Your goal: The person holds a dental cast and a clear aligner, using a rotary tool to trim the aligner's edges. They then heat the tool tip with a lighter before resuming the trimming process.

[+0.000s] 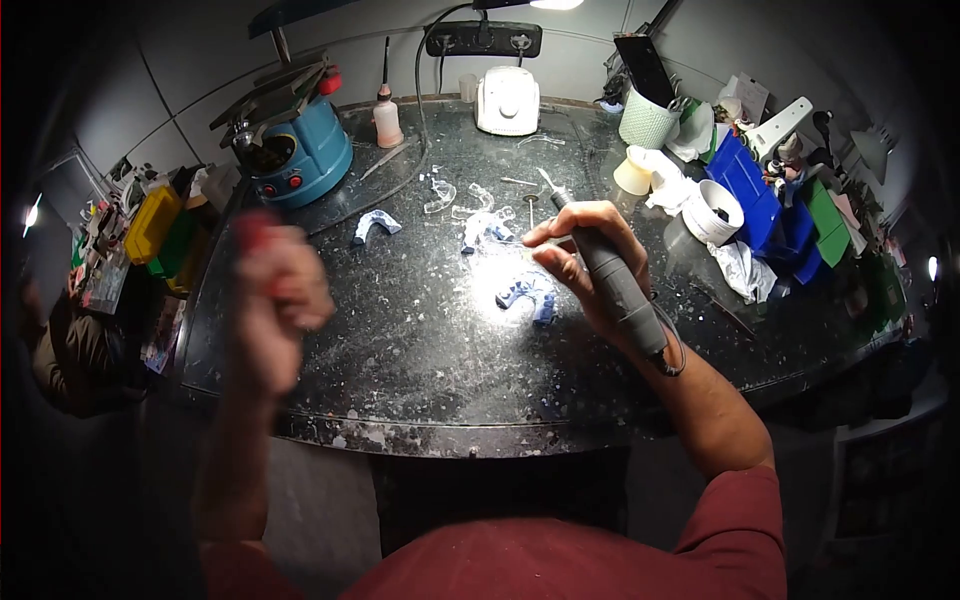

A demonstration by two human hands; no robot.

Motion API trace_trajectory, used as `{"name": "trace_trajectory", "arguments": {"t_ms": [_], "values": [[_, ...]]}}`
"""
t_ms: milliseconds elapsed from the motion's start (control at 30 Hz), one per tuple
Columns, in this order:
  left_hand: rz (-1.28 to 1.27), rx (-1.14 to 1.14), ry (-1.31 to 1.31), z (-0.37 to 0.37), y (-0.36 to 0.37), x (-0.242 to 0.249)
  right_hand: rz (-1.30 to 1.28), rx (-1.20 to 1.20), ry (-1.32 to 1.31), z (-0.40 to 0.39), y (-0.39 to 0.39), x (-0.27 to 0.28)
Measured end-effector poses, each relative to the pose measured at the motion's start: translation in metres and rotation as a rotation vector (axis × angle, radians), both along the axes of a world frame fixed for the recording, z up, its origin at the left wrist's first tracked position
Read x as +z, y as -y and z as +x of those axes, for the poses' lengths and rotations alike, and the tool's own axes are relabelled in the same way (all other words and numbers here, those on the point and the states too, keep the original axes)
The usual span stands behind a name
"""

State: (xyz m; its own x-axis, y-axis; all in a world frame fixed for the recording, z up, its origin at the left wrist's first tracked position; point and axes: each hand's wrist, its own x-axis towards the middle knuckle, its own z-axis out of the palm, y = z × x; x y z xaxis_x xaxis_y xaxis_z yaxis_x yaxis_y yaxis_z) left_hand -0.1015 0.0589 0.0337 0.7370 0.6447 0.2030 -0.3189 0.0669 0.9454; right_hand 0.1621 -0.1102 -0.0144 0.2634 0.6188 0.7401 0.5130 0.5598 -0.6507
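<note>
Our right hand (600, 255) is closed around a dark grey cylindrical handpiece (618, 287) with a cable at its rear. The thumb and index fingertips stand slightly apart, and the metal tip points away from us over the desk (400, 335). Our left hand (285, 295), raised at the other side, is curled in on a red object (258, 232), too blurred for us to identify.

Between our hands, a blue-and-white arch-shaped dental model (541, 296) lies in the bright patch of light, just beside the right forearm. Behind it we see a second model (470, 236) among clear plastic arch pieces (440, 198), and a third (376, 219) lies nearer the left hand. The right hand and handpiece hide part of the surface behind them. Farther back stand a blue machine (318, 150), a pink-liquid bottle (387, 122) and a white box-shaped device (508, 103); a white round tub (712, 211) sits to the right.
</note>
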Motion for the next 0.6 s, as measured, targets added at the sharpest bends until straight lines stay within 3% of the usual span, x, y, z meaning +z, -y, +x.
{"name": "trace_trajectory", "arguments": {"t_ms": [67,100,133,167,200,267,333,367,400,467,533,567,600], "values": [[-0.071,-0.024,-0.125,0.057,0.055,-0.015,-0.023,0.088,-0.115,-0.01,0.004,0.007],[-0.008,-0.275,-0.082,0.077,0.057,-0.03,-0.021,0.09,-0.11,-0.012,0.006,0.007],[0.103,-0.18,-0.191,0.098,0.079,-0.038,-0.04,0.063,-0.158,-0.012,0.009,0.007],[0.375,-0.115,-0.219,0.114,0.09,-0.042,-0.057,0.034,-0.204,-0.01,0.011,0.007],[-0.085,-0.192,-0.163,0.131,0.102,-0.028,-0.116,-0.092,-0.153,-0.002,0.014,0.006],[-0.06,-0.213,-0.166,0.149,0.1,-0.035,-0.102,0.034,-0.46,-0.001,0.013,0.016],[-0.025,-0.16,-0.104,0.161,0.099,-0.041,0.014,0.001,-0.452,0.005,0.008,0.012],[0.312,0.027,-0.044,0.168,0.096,-0.044,0.029,-0.009,-0.453,0.008,0.008,0.011],[0.174,0.067,-0.13,0.17,0.092,-0.046,0.044,-0.021,-0.456,0.01,0.007,0.011],[-0.152,-0.104,-0.177,0.176,0.08,-0.018,0.03,-0.012,-0.467,0.011,0.01,0.016],[-0.456,-0.49,-0.015,0.183,0.065,-0.02,-0.088,0.016,-0.489,0.006,0.019,0.026],[-0.549,-0.532,0.045,0.184,0.066,-0.024,-0.147,0.121,-0.555,0.001,0.026,0.034],[-0.642,-0.575,0.107,0.183,0.069,-0.03,-0.151,0.003,-0.32,0.009,0.019,0.022]]}}
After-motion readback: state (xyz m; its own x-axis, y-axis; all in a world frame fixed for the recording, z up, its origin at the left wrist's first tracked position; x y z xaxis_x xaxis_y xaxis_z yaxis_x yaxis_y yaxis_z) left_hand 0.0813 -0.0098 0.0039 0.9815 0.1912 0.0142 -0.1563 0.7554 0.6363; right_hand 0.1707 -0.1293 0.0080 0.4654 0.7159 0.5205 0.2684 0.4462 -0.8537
